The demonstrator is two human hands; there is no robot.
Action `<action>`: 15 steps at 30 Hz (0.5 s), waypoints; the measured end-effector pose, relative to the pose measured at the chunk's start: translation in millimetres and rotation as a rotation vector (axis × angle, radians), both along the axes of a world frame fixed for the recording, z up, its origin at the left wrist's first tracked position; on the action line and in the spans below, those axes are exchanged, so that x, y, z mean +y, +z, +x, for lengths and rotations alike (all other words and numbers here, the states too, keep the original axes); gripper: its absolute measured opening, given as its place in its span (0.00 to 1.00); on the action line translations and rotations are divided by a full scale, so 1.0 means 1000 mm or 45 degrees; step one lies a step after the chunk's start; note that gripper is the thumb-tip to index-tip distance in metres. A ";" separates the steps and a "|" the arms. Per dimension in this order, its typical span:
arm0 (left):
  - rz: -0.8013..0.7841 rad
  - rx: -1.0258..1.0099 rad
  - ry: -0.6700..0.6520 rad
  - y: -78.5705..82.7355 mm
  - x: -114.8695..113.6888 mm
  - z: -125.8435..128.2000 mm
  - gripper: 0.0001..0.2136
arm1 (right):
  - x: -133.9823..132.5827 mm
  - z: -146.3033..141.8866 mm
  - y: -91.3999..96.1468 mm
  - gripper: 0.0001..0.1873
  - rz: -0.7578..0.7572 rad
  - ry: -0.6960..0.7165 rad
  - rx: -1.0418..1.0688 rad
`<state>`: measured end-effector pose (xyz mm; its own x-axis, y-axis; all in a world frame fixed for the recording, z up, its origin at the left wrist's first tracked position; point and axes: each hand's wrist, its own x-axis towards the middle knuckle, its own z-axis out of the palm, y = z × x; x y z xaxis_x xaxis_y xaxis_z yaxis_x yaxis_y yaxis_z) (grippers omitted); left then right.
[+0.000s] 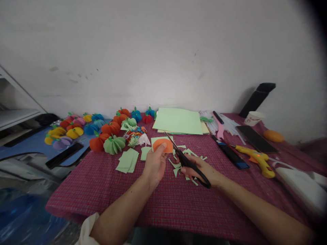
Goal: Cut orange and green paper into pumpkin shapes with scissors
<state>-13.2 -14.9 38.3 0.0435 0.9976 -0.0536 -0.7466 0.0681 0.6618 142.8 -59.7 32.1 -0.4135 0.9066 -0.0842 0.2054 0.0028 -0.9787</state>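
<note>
Between the thumb and fingers of my left hand (pixel 156 165) is an orange paper cutout (pixel 158 144), laid against a pale green paper piece (pixel 154 139). My right hand (pixel 196 167) grips black-handled scissors (pixel 186 160), whose blades point up and left beside the right edge of the papers. Whether the blades touch the paper I cannot tell. Pale green scraps (pixel 176 166) lie scattered under and around the scissors. To the left of my left hand rest cut green paper rectangles (pixel 127 160), with another small stack (pixel 144 153) partly behind the hand.
Colourful paper pumpkins (pixel 114 144) crowd the left side, beside a heap of paper scraps (pixel 139 134). Large green sheets (pixel 178 120) lie at the back. On the right are a yellow glue gun (pixel 257 159), a black box cutter (pixel 218 117), a paper cup (pixel 253 118) and a dark phone-like slab (pixel 256 139).
</note>
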 end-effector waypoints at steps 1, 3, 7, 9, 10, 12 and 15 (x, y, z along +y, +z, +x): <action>0.006 0.000 -0.002 0.000 0.000 0.000 0.05 | 0.000 0.001 0.001 0.16 0.005 0.008 0.000; 0.007 0.002 0.000 0.000 0.000 0.000 0.05 | 0.001 0.004 0.001 0.16 0.010 0.025 0.005; 0.007 0.014 -0.010 0.001 0.000 -0.001 0.05 | 0.003 0.009 -0.002 0.17 0.005 0.067 0.026; 0.015 0.023 -0.012 0.001 0.001 -0.001 0.05 | 0.003 0.011 -0.002 0.17 0.005 0.088 0.028; 0.021 0.028 -0.013 0.000 0.001 -0.001 0.05 | 0.003 0.012 -0.002 0.17 0.009 0.098 0.023; 0.031 0.037 -0.014 0.000 0.001 -0.001 0.05 | 0.003 0.013 0.000 0.18 0.019 0.111 0.001; 0.041 0.062 -0.011 -0.001 0.002 -0.001 0.05 | 0.004 0.016 0.005 0.18 0.023 0.139 -0.033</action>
<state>-14.7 -12.8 37.1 0.0504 0.9985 -0.0234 -0.7127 0.0524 0.6995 158.5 -56.0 36.9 -0.5076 0.8578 -0.0804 0.2280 0.0438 -0.9727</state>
